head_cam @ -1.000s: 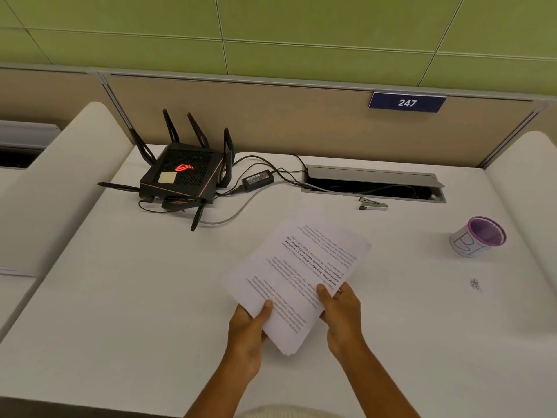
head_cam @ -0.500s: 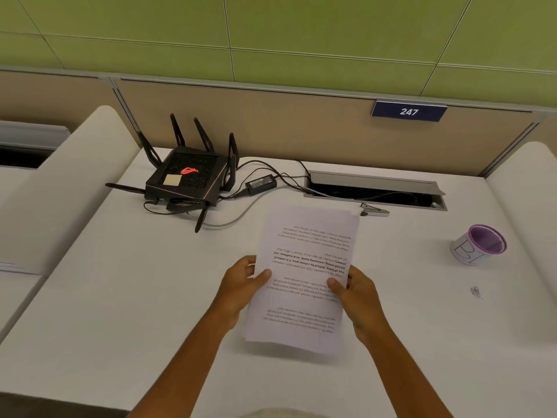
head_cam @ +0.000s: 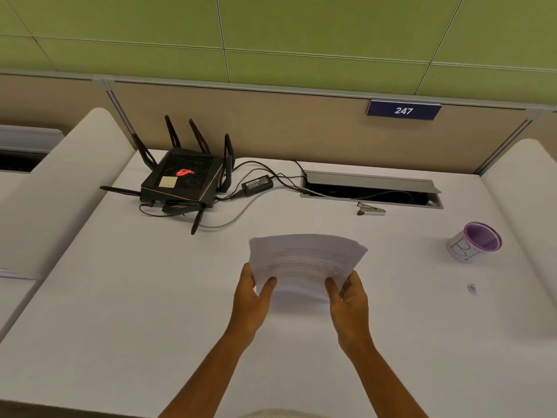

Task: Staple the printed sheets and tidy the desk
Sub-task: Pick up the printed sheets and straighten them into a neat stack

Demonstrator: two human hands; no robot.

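Note:
A stack of printed sheets (head_cam: 304, 260) is held up on edge above the middle of the white desk (head_cam: 120, 297), its top tipped away from me. My left hand (head_cam: 251, 300) grips its left side and my right hand (head_cam: 349, 303) grips its right side, thumbs on the printed face. A small grey stapler (head_cam: 371, 210) lies on the desk beyond the sheets, just in front of the cable slot (head_cam: 370, 190). The sheets' lower edge looks blurred.
A black router (head_cam: 184, 184) with antennas and a power brick (head_cam: 257, 184) with cables sit at the back left. A white cup with a purple rim (head_cam: 474, 242) stands at the right, a small dark speck (head_cam: 472, 288) near it. Padded dividers flank the desk.
The sheets have gone from slanted, to flat and square, to tipped up on edge. Both hands have shifted to opposite sides of the stack.

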